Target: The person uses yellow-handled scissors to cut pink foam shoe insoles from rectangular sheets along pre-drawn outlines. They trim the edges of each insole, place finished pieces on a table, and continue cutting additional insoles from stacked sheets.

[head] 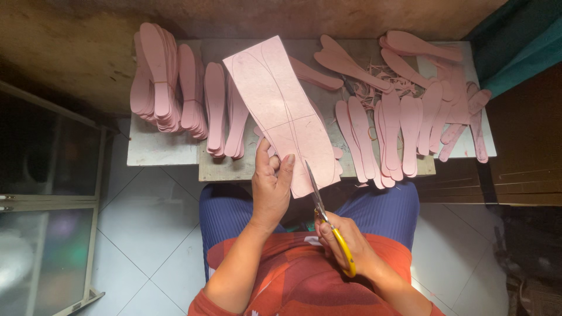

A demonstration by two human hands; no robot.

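Left hand (270, 186) pinches pink pencil-marked foam sheet (281, 111) at lower edge; right hand (342, 243) closed round yellow-handled scissors (326, 215), blades open at sheet's edge. Risk: floppy sheet sags, cut strays off line; left fingers (285, 169) near blades.

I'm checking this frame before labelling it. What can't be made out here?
Head view only:
- Sheet: its near left edge is covered by the left hand.
- Scissors: the yellow handles are mostly wrapped by the right hand.
- Stacks of insoles: count too fine to tell.
- Cabinet: contents blurred behind glass.
- Scraps: too small to separate.
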